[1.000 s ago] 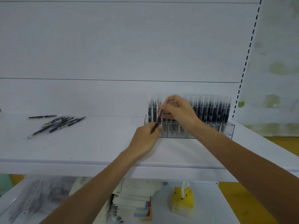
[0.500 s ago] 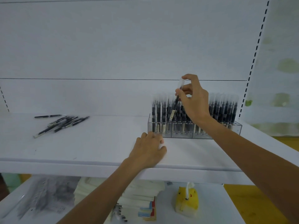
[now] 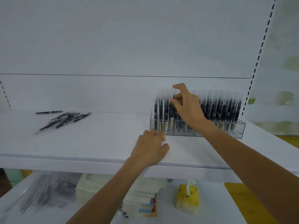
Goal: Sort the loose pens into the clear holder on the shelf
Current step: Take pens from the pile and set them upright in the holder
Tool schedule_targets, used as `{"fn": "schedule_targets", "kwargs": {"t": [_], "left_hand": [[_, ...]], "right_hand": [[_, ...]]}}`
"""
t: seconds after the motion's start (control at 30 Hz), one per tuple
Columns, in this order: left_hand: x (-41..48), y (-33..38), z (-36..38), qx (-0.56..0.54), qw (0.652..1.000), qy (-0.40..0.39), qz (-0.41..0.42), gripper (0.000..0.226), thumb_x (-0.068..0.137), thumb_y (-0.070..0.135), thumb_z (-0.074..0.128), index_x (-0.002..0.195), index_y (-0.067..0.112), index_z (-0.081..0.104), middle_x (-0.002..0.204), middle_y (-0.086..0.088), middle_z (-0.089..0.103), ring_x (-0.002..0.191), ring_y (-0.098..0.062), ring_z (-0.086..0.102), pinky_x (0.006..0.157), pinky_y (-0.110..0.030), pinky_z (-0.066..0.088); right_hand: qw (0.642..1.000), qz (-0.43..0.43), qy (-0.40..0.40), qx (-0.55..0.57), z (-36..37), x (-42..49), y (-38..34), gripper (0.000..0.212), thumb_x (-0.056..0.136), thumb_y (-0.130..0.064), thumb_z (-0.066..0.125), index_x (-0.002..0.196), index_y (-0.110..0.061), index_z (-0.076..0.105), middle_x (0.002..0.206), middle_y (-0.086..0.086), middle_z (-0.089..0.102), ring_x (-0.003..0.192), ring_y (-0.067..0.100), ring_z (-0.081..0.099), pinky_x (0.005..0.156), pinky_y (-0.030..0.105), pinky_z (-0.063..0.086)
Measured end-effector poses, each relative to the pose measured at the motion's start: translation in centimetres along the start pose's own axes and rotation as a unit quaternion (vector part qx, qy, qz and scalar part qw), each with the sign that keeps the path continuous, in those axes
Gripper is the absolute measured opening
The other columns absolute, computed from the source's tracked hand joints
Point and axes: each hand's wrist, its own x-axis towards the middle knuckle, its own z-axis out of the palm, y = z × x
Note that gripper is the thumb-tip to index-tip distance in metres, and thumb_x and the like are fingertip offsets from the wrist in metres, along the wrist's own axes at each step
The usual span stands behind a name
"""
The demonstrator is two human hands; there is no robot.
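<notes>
Seating one pen [image 3: 173, 102] into the clear holder [image 3: 210, 134] is the step in hand. My right hand [image 3: 188, 107] grasps that pen near its clear cap between thumb and fingertips, holding it close to upright above the left part of the holder. Its lower end sits among the pens already standing there; whether it has reached the bottom of a slot I cannot tell, since my fingers and the neighbouring barrels hide it.

My left hand [image 3: 150, 147] lies palm-down and released on the shelf [image 3: 97, 143], holding nothing, with its fingertips just beside the holder's front left corner. I judge that it steadies the holder against sliding.

The holder stands at the right of the shelf, against the back panel, and its rows look nearly full. The loose pens [image 3: 64, 119] lie in a fanned pile at the far left of the same shelf, well apart from the holder, with one pen slightly separate behind the pile.

Next move, as I judge it: press the held pen straight down until it stands level with the others, then let go. After that, a hand must travel left to the pile and pick out a single pen. Risk: pushing at an angle may tilt adjacent pens.
</notes>
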Motion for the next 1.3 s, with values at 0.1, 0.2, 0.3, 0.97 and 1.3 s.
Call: {"fn": "schedule_targets", "kwargs": {"t": [0.1, 0.2, 0.3, 0.97, 1.3], "left_hand": [[-0.1, 0.0, 0.0, -0.006, 1.0, 0.0, 0.0, 0.031, 0.094, 0.032, 0.039, 0.12, 0.019, 0.05, 0.126, -0.002, 0.048, 0.114, -0.019, 0.041, 0.098, -0.033, 0.033], [-0.1, 0.0, -0.1, -0.012, 1.0, 0.004, -0.001, 0.032, 0.094, 0.032, 0.04, 0.12, 0.017, 0.052, 0.127, -0.004, 0.049, 0.115, -0.021, 0.042, 0.098, -0.034, 0.033], [-0.2, 0.1, -0.2, -0.017, 1.0, 0.01, 0.002, 0.032, 0.094, 0.029, 0.041, 0.119, 0.014, 0.053, 0.125, -0.007, 0.051, 0.114, -0.023, 0.043, 0.097, -0.035, 0.034], [-4.6, -23.2, -11.4, -0.105, 0.972, 0.149, -0.147, 0.017, 0.088, 0.011, 0.055, 0.098, 0.01, 0.069, 0.101, 0.001, 0.065, 0.094, -0.013, 0.059, 0.081, -0.016, 0.038], [-1.4, -42.0, -17.2, -0.085, 0.975, 0.109, -0.172, 0.019, 0.089, 0.013, 0.053, 0.104, 0.012, 0.066, 0.11, -0.002, 0.065, 0.093, -0.011, 0.055, 0.074, -0.015, 0.036]], "right_hand": [[1.0, 0.006, -0.011, -0.014, 0.3, 0.3, -0.7, 0.038, 0.094, -0.006, 0.053, 0.13, -0.008, 0.042, 0.088, 0.017, 0.061, 0.079, 0.031, 0.06, 0.073, 0.04, 0.053], [0.999, 0.044, -0.016, 0.007, 0.1, 0.4, -1.0, 0.035, 0.093, -0.003, 0.053, 0.125, -0.01, 0.044, 0.084, 0.024, 0.062, 0.075, 0.038, 0.061, 0.068, 0.041, 0.054], [0.998, 0.057, -0.032, -0.006, 0.4, 0.0, -0.8, 0.032, 0.092, -0.006, 0.056, 0.122, -0.009, 0.046, 0.079, 0.023, 0.063, 0.069, 0.04, 0.061, 0.065, 0.048, 0.056], [0.994, -0.056, -0.054, 0.081, 16.9, 2.7, -12.7, 0.011, 0.087, -0.012, 0.058, 0.098, -0.014, 0.061, 0.09, -0.006, 0.058, 0.078, 0.014, 0.058, 0.074, 0.036, 0.05], [0.989, 0.017, -0.125, 0.08, 29.7, 8.5, -20.5, 0.008, 0.09, -0.012, 0.054, 0.093, -0.014, 0.061, 0.079, -0.004, 0.06, 0.075, 0.018, 0.059, 0.074, 0.034, 0.052]]}}
